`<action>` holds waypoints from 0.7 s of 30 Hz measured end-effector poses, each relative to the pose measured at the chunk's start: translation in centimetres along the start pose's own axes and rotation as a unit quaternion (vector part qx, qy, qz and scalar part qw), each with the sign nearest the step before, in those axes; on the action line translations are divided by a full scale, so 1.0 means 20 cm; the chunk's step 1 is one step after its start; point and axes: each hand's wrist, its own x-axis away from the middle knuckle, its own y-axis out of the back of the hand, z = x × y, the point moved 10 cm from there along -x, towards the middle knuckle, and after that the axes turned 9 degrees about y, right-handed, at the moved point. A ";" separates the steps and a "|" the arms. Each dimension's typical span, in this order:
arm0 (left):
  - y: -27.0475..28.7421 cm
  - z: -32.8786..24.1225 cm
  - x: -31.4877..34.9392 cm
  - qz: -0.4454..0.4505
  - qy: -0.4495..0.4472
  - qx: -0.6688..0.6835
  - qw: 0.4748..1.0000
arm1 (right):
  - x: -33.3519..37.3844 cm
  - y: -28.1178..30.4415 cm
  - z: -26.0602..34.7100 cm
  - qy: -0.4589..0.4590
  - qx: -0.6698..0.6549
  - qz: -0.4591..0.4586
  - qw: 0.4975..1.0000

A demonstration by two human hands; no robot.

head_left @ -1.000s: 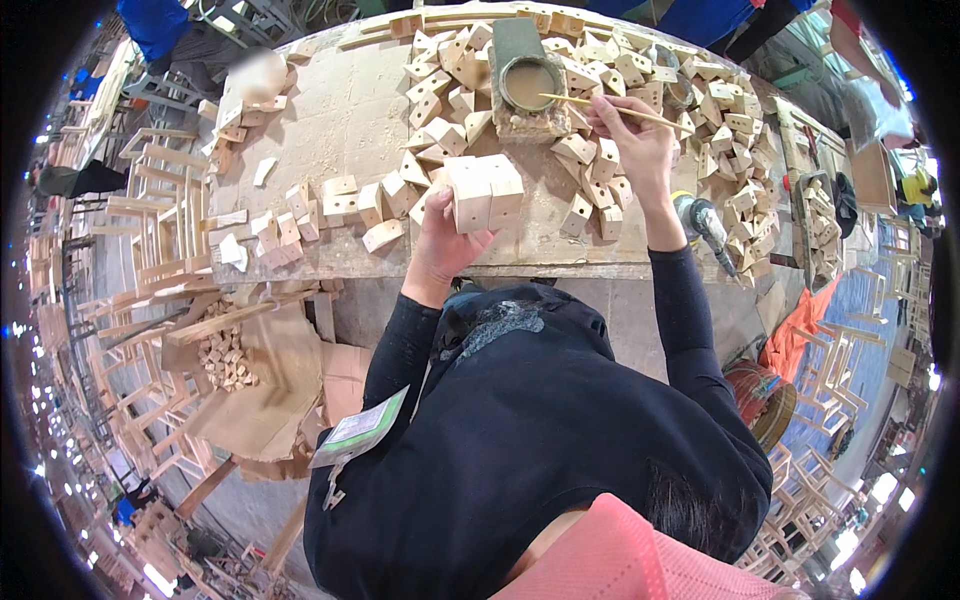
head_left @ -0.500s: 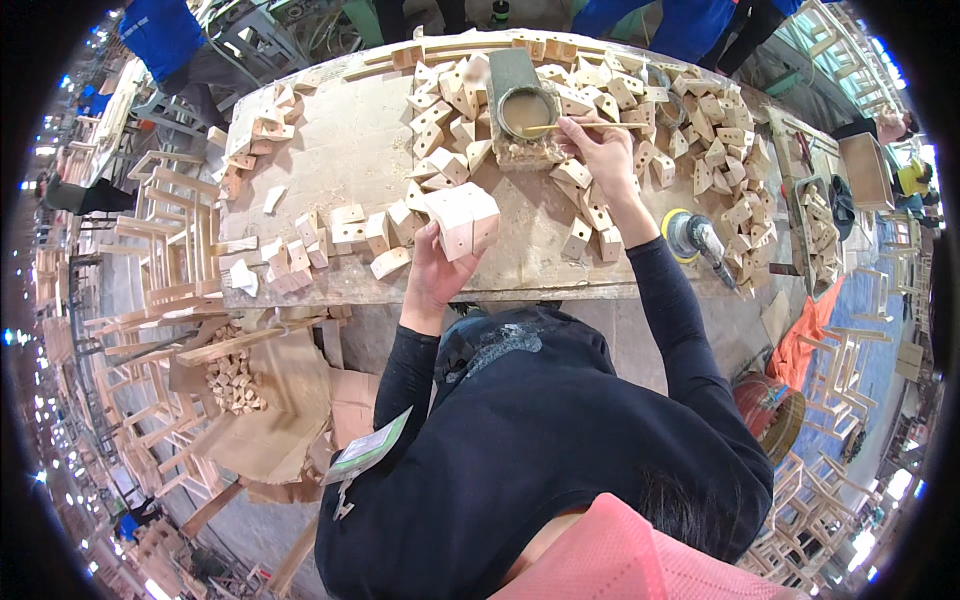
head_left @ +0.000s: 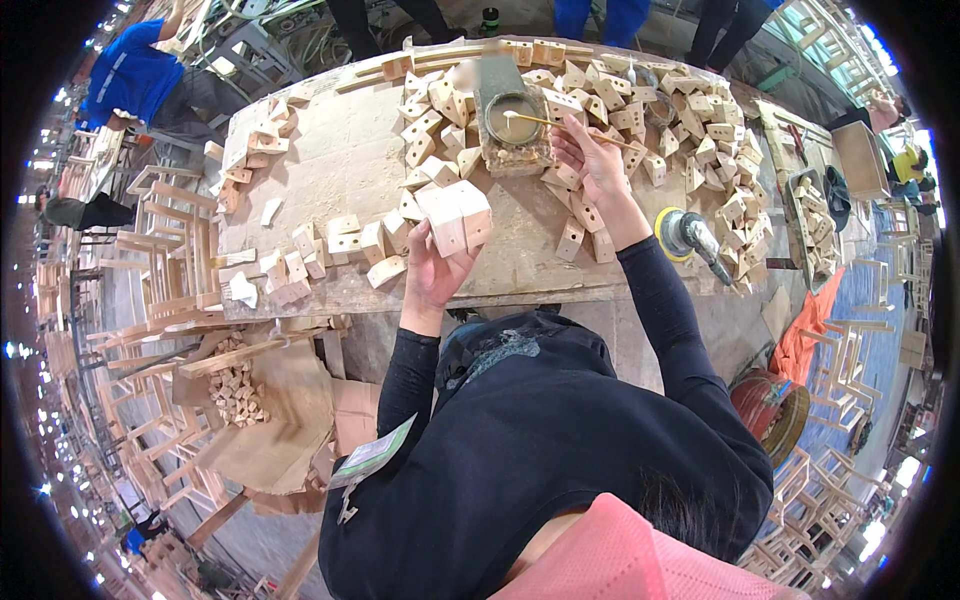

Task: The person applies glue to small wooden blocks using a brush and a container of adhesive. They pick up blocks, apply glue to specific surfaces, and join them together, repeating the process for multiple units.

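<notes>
Blocks (head_left: 455, 218) held together are pale, angular, with small holes.

Seen in bare pale wood, smooth and matt: held blocks (head_left: 447, 222), drilled loose blocks (head_left: 560, 103) and a slim stick (head_left: 540, 120); contrasted with wet-looking, glossy tan liquid (head_left: 510, 132), a roughly crusted stand (head_left: 515, 161), a scuffed matt tabletop (head_left: 340, 130), dull brown cardboard (head_left: 290, 400), dark matt sleeve cloth (head_left: 665, 310), pink mesh fabric (head_left: 620, 550), crinkled orange sheeting (head_left: 800, 325) of unclear material and a glossy clear-plastic badge holder (head_left: 372, 457)
</notes>
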 end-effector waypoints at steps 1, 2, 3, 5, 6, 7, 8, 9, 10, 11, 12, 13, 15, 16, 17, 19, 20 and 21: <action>0.00 0.00 -0.01 -0.003 0.000 0.000 1.000 | 0.00 0.00 0.01 0.012 0.003 0.000 1.000; -0.01 0.00 -0.03 -0.006 0.000 0.000 1.000 | 0.00 0.01 0.02 0.023 0.005 -0.001 1.000; 0.00 0.00 -0.03 -0.012 -0.003 0.002 1.000 | 0.00 0.00 0.03 0.041 -0.002 0.003 0.999; 0.03 0.00 -0.06 -0.036 -0.003 -0.012 0.999 | 0.01 0.00 0.08 0.078 -0.016 0.009 0.997; 0.05 0.00 -0.08 -0.050 -0.005 -0.019 0.999 | 0.03 -0.01 0.09 0.074 -0.024 0.015 0.997; 0.04 -0.02 -0.08 -0.069 -0.025 -0.052 0.996 | 0.07 -0.03 0.11 0.066 -0.030 0.023 0.997; 0.02 -0.03 -0.08 -0.067 -0.021 -0.046 0.996 | 0.11 -0.06 0.13 0.059 -0.037 0.030 0.997; 0.01 -0.03 -0.08 -0.063 -0.017 -0.041 0.997 | 0.18 -0.10 0.18 0.058 -0.025 0.045 0.997; -0.02 -0.03 -0.09 -0.061 -0.011 -0.037 0.997 | 0.24 -0.16 0.22 0.069 -0.010 0.067 0.995; -0.06 -0.04 -0.09 -0.050 -0.033 -0.060 0.996 | 0.30 -0.20 0.26 0.075 0.005 0.089 0.993; -0.08 -0.04 -0.10 -0.040 -0.027 -0.053 0.997 | 0.35 -0.24 0.30 0.089 0.019 0.108 0.990; -0.09 -0.03 -0.10 -0.030 -0.022 -0.044 0.998 | 0.39 -0.27 0.32 0.103 0.029 0.116 0.988; -0.12 -0.02 -0.10 -0.013 -0.011 -0.036 0.999 | 0.44 -0.30 0.37 0.133 0.046 0.128 0.982; -0.14 -0.02 -0.10 -0.006 -0.006 -0.037 0.999 | 0.45 -0.30 0.38 0.136 0.059 0.132 0.980; -0.17 -0.01 -0.09 0.001 0.000 -0.038 0.999 | 0.46 -0.31 0.38 0.139 0.071 0.135 0.978; -0.22 0.01 -0.08 0.016 0.008 -0.020 1.000 | 0.47 -0.31 0.40 0.145 0.082 0.136 0.977; -0.24 0.01 -0.08 0.024 0.012 -0.010 1.000 | 0.48 -0.31 0.40 0.148 0.082 0.133 0.977; -0.25 0.01 -0.08 0.028 0.012 -0.006 1.000 | 0.49 -0.32 0.41 0.150 0.081 0.131 0.977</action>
